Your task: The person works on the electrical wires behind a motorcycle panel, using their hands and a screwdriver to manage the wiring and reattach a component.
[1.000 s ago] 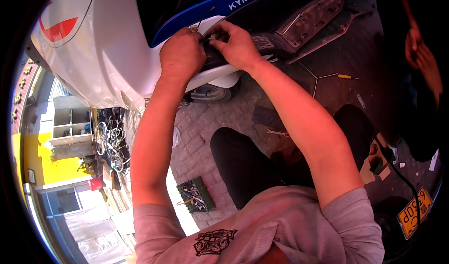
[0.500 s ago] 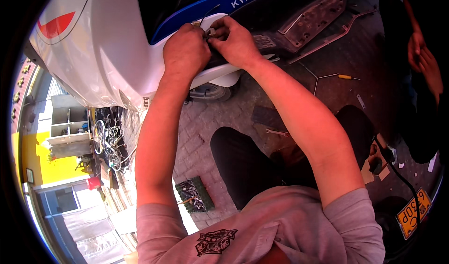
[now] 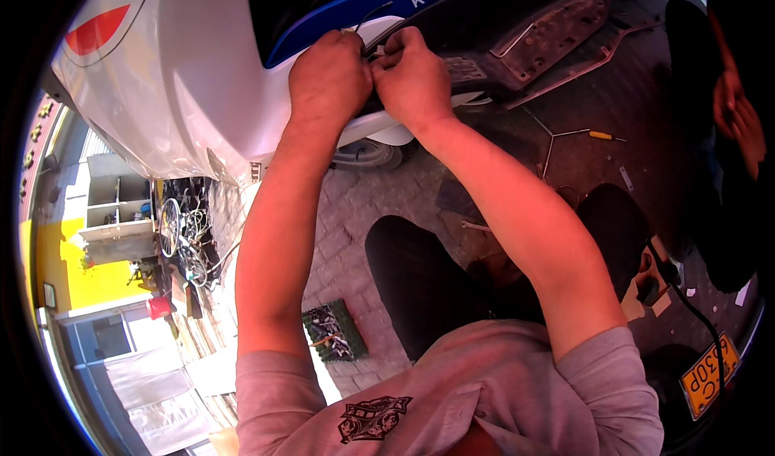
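Note:
My left hand has its fingers curled at the side of a white and blue scooter, where a thin dark wire sticks up behind them. What those fingers hold is hidden. Right beside it, my right hand pinches a small pale piece, perhaps a connector, over the dark inner edge of the floorboard. To the right of my hands lies the dark, dirty footboard with a bent metal rod on it.
A person's hands are at the far right. On the paving lie a Y-shaped wrench, a yellow-handled screwdriver, a spanner, a tray of small parts and cardboard. Bicycles and shelving stand at left.
Both my hands have shifted a little up and to the right along the scooter's side, and sit closer together. My right fingers are more bunched around the small piece.

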